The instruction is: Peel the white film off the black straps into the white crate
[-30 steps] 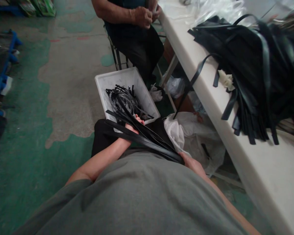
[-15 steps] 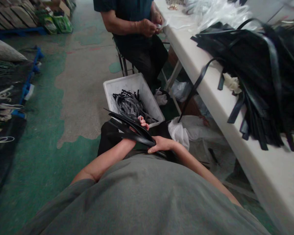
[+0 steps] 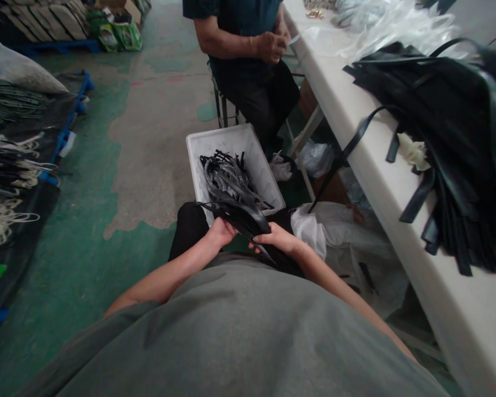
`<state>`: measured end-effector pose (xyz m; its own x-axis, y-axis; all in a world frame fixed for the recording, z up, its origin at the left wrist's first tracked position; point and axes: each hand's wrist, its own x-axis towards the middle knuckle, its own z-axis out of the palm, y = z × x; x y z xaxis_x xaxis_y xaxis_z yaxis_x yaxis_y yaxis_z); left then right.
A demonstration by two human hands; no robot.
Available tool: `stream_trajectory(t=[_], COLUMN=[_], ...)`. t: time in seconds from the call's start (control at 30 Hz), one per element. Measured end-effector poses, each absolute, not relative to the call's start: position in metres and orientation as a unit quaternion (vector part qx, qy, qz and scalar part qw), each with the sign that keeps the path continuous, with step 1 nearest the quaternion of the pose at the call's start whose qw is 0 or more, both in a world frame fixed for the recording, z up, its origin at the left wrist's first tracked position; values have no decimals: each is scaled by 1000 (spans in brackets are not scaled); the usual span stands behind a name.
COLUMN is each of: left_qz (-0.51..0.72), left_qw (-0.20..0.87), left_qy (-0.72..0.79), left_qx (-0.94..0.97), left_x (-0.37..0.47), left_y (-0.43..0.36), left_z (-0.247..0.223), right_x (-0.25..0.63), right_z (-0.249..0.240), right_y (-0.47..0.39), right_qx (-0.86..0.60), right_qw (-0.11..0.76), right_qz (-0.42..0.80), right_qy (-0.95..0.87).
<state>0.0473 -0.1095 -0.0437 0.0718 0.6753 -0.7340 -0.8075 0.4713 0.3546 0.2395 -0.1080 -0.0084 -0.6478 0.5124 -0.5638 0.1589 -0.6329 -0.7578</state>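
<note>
Our right hand [image 3: 276, 238] grasps black strips [image 3: 246, 218], thumb on top, by the near edge of the white bin [image 3: 223, 142]; left hand [image 3: 222, 231] curls against them, can't tell if gripping. Even pressure and lined-up ends should limit slipping. Beyond, strip pile [image 3: 450, 110] overhangs table [image 3: 339, 105] edge.

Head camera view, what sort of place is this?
Probably a workshop or small factory: a long table piled with black straps, a white bin of dark strips, and loaded blue pallets.
</note>
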Motion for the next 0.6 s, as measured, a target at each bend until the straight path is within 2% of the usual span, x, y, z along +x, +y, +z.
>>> stream_trajectory(t=[0.1,0.23,0.37,0.6], left_qz=[543,547,532,543], left_qw=[708,723,747,717], left_qy=[433,401,392,435], left_qx=[-128,-132,-69,40], left_x=[44,45,47,41], left_y=[-119,-121,-116,-115], left_z=[-47,-48,-42,-40], right_x=[256,274,285,288], right_z=[-10,-16,-19,-4], right_y=[-113,-124,-136,-145], right_qx=[-470,-487,-508,-535], right_qw=[142,156,156,138], right_qz=[771,752,739,693], right_qy=[-407,-416,-415,-463])
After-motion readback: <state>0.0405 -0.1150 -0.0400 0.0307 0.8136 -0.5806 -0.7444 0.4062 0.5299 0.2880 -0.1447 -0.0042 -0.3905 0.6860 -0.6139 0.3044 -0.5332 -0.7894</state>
